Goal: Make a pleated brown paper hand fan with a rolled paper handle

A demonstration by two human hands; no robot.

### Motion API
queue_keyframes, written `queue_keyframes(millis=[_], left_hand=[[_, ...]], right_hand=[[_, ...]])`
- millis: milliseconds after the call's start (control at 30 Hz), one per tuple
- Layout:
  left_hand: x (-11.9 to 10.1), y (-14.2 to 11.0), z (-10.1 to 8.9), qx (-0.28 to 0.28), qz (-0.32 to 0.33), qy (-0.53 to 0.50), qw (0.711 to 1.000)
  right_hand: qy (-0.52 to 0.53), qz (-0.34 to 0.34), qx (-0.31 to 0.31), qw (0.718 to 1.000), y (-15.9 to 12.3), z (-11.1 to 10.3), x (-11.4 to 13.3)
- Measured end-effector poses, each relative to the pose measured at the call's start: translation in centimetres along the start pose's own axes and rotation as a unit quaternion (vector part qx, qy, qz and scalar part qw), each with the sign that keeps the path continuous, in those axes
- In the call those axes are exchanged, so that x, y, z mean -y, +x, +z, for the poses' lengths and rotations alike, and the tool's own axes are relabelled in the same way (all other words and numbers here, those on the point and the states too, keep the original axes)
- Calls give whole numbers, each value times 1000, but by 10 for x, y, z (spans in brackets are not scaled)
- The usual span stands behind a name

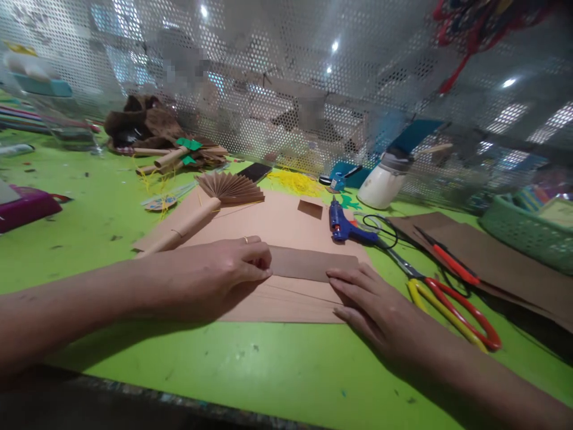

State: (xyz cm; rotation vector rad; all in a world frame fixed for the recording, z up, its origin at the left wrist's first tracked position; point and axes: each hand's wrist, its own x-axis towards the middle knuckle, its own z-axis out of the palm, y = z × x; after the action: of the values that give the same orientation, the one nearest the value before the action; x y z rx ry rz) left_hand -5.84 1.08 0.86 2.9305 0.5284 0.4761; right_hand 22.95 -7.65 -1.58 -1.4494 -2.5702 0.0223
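Note:
A brown paper strip (299, 263) lies lengthwise across a larger light-brown paper sheet (286, 301). My left hand (219, 266), with a ring on one finger, has its fingers curled in a pinch at the strip's left end. Resting on the strip's right end is my right hand (380, 307), its fingers stretched out and lying flat. Beyond the hands, a pleated paper fan (233, 188) and a rolled paper tube (183, 227) lie on the sheet's far left. A small brown paper piece (310, 208) sits near its far edge.
A blue glue gun (342, 224), large red-and-yellow scissors (447, 301) and a red-handled cutting tool (454, 260) lie right. Behind stand a white container (385, 182) and a green basket (532, 233). Farther back are a phone (255, 172), yellow shreds (295, 181) and a perforated screen (277, 83).

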Motion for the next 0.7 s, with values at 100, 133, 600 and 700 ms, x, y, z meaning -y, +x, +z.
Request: queue_keyframes(millis=[100, 133, 600, 700], left_hand=[[2, -1, 0, 40, -4, -13, 999], [2, -1, 0, 41, -5, -16, 999], [-14, 49, 14, 29, -8, 133, 991], [-22, 64, 25, 43, 50, 162, 985]], right_hand=[[4, 39, -7, 999, -9, 4, -7], [3, 46, -10, 999, -13, 5, -10], [-128, -67, 57, 988, 30, -16, -13], [-202, -76, 72, 974, 39, -15, -1]])
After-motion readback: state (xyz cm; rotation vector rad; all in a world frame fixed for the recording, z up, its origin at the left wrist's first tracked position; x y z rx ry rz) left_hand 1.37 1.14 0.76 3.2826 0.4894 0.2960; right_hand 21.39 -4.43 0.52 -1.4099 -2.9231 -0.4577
